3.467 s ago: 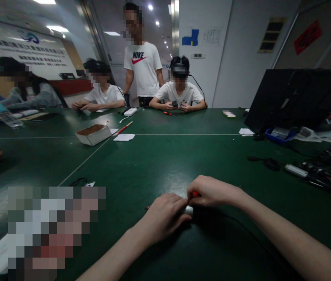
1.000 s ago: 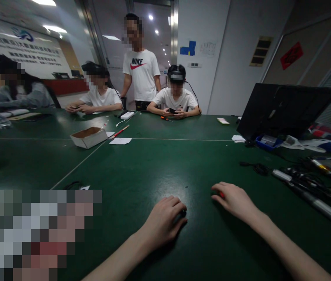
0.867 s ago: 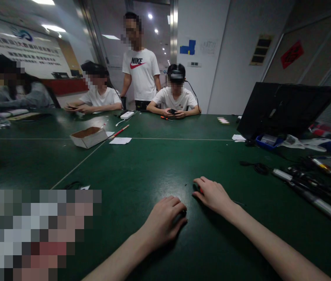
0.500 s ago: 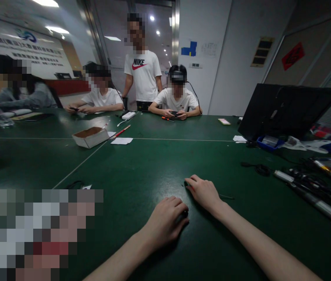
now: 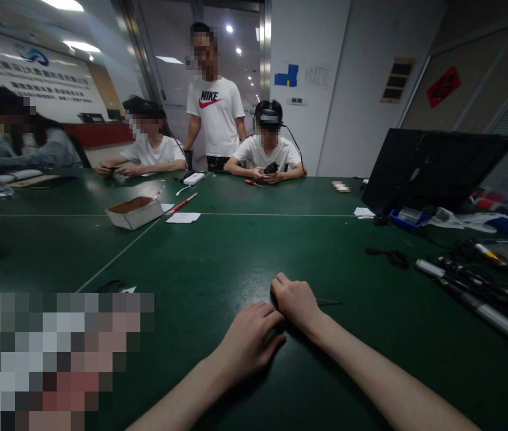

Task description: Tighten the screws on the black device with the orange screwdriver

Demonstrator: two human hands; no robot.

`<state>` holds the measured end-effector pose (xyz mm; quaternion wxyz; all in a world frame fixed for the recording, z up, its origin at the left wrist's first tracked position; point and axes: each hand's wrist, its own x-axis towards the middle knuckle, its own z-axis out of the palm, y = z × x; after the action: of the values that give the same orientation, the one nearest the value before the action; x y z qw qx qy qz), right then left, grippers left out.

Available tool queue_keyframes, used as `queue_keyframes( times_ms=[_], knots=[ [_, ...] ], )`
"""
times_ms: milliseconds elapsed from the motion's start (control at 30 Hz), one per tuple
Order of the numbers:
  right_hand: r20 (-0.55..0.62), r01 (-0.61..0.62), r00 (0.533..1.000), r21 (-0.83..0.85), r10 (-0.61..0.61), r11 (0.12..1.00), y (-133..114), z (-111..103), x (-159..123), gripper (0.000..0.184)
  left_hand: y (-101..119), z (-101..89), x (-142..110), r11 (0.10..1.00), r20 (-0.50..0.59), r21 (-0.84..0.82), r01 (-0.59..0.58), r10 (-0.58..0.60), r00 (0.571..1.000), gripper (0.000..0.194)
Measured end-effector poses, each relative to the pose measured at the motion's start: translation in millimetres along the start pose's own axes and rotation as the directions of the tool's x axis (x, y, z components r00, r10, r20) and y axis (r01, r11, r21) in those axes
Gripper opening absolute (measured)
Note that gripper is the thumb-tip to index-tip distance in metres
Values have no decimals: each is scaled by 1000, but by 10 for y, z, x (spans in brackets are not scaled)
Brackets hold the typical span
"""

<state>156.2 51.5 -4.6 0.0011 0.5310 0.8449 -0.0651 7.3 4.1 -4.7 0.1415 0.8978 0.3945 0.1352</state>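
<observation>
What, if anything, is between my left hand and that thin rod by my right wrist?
Your right hand is: it sits between the left hand and the thin rod, which pokes out beyond it. Nothing else visible stands between them; one end of the rod is hidden.

The thin shaft (image 5: 329, 301) looks metallic, the tabletop (image 5: 218, 257) smooth and glossy.

The place looks like an office, with a meeting room feel: people (image 5: 276, 151) sit around a broad green counter (image 5: 236, 251) that carries a black monitor (image 5: 438, 167) and coiled cables (image 5: 398, 258), a pale wall sign (image 5: 29, 73) shows a logo (image 5: 36, 57) and rows of lettering (image 5: 56, 88), a tall glass partition (image 5: 166, 39) has a metal frame (image 5: 265, 51), and bright lights (image 5: 82, 46) dot the ceiling (image 5: 6, 27).
</observation>
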Motion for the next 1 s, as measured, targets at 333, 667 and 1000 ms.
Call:
queue_keyframes(
  times_ms=[333, 667, 1000],
  knots=[
    [-131, 37, 991, -7, -38, 999, -10, 8, -272, 22, -93, -41, -16, 975, -154, -69, 209, -218, 964, 18],
    [-325, 123, 939, 6, -114, 992, -46, -9, -375, 18, -99, 36, -2, 951, -246, -290, 107, -182, 952, 25],
    [-405, 185, 901, 44, -151, 982, 18, 0, -392, 9, -90, 6, -11, 963, -227, -258, 82, -142, 964, 25]
  ],
)
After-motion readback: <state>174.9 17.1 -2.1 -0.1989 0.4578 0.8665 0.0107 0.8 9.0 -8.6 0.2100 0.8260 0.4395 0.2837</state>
